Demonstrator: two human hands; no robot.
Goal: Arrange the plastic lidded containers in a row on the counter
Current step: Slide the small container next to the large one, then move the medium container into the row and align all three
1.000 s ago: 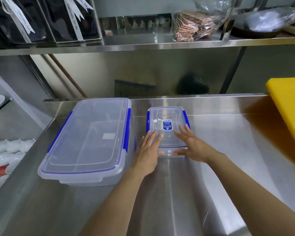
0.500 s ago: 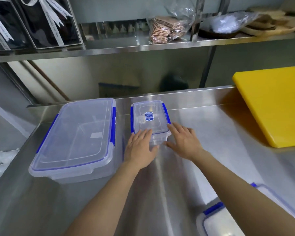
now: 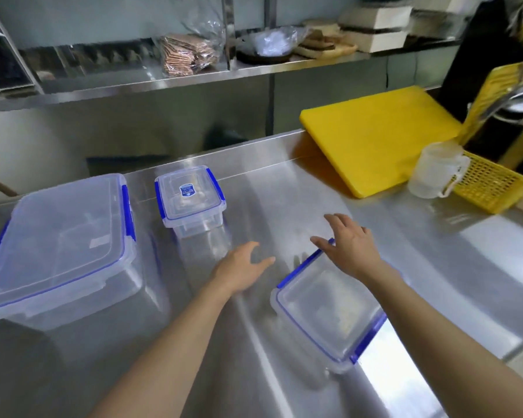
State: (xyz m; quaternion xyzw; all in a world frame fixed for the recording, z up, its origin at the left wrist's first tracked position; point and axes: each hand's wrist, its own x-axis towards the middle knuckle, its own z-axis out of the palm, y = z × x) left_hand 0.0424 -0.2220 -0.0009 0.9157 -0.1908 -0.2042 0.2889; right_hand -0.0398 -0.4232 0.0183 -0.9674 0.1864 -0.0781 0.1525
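Three clear plastic containers with blue lid clips stand on the steel counter (image 3: 284,188). A large container (image 3: 64,242) is at the left, and a small container (image 3: 191,200) with a blue label stands beside it near the back wall. A medium container (image 3: 326,309) lies nearer to me, turned at an angle. My left hand (image 3: 239,267) hovers open over the counter, just left of the medium container. My right hand (image 3: 351,245) is open over that container's far corner; I cannot tell whether it touches the lid.
A yellow cutting board (image 3: 378,137) leans against the back at the right. In front of it stand a clear measuring jug (image 3: 435,170) and a yellow basket (image 3: 492,182). A steel shelf (image 3: 175,76) above holds bagged goods and boxes.
Both hands have left the small container and moved right and back toward me, to the medium container. The view has swung right, bringing that container, the jug and the basket into sight.
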